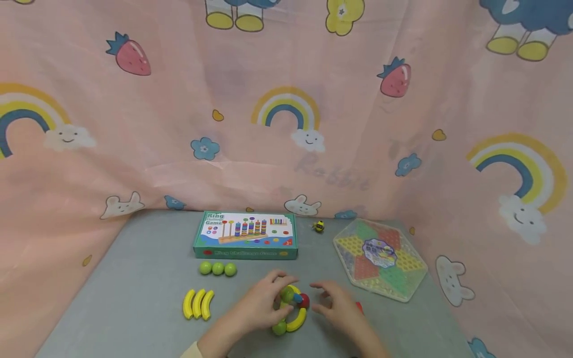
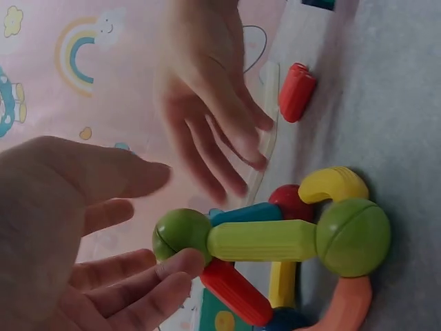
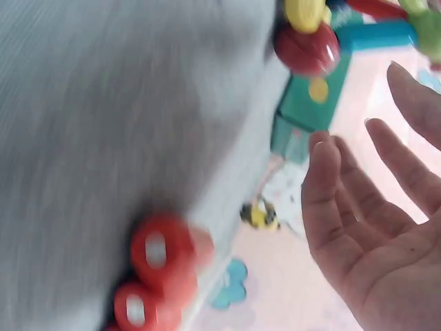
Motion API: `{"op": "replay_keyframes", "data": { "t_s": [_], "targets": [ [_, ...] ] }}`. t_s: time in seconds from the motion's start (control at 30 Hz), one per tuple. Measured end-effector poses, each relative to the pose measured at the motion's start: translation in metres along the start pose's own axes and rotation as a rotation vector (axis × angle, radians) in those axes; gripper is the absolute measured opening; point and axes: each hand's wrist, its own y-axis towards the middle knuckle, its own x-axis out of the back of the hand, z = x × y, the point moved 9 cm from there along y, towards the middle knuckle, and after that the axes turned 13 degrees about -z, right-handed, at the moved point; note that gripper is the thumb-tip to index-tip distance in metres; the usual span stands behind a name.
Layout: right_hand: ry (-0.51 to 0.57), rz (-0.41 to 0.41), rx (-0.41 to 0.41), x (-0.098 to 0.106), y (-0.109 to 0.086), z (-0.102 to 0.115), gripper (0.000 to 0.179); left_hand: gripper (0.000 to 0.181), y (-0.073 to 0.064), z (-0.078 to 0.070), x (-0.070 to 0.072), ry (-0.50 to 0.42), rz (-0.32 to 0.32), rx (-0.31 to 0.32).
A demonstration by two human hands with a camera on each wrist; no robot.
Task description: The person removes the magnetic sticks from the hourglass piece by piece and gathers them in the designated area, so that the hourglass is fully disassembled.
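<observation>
A standing frame of magnetic balls and rods is between the two hands. Its top green ball (image 2: 180,234) joins a light green rod (image 2: 262,240), a blue rod (image 2: 248,213) and a red rod (image 2: 238,293). Below are another green ball (image 2: 353,238), a red ball (image 1: 304,301) and a yellow curved rod (image 1: 296,320). My left hand (image 1: 261,304) is beside the top ball, fingers loosely spread; one fingertip overlaps the ball in the left wrist view, and contact is unclear. My right hand (image 1: 338,307), fingers loosely bent, holds nothing to the right of the frame.
Three yellow curved rods (image 1: 197,304) and three green balls (image 1: 218,268) lie at left. Behind stand a ring game box (image 1: 246,253) and a small bee figure (image 1: 319,226). A hexagonal board (image 1: 380,256) lies at right; several red rods (image 3: 160,252) sit near my right hand.
</observation>
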Motion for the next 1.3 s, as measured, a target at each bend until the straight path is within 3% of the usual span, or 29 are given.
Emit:
{"op": "replay_keyframes", "data": {
  "t_s": [0.23, 0.57, 0.87, 1.0, 1.17, 1.3],
  "targets": [
    [0.017, 0.117, 0.069, -0.032, 0.006, 0.001, 0.041, 0.047, 0.005, 0.005, -0.012, 0.081, 0.083, 0.032],
    [-0.012, 0.09, 0.075, -0.043, 0.011, 0.002, 0.031, 0.028, 0.005, 0.005, -0.015, 0.14, 0.03, 0.019],
    [-0.016, 0.07, 0.122, -0.043, 0.011, 0.005, 0.025, 0.024, 0.004, 0.012, -0.019, 0.019, 0.05, 0.129],
    [-0.038, 0.075, 0.098, -0.042, 0.012, 0.004, 0.023, 0.024, 0.004, 0.014, -0.018, -0.04, 0.056, 0.165],
    [-0.075, 0.072, 0.061, -0.039, 0.015, 0.002, 0.022, 0.024, 0.006, 0.02, -0.013, -0.235, 0.022, 0.223],
    [-0.084, 0.064, 0.067, -0.039, 0.015, 0.002, 0.021, 0.026, 0.005, 0.026, -0.013, -0.408, 0.032, 0.278]
  ]
}}
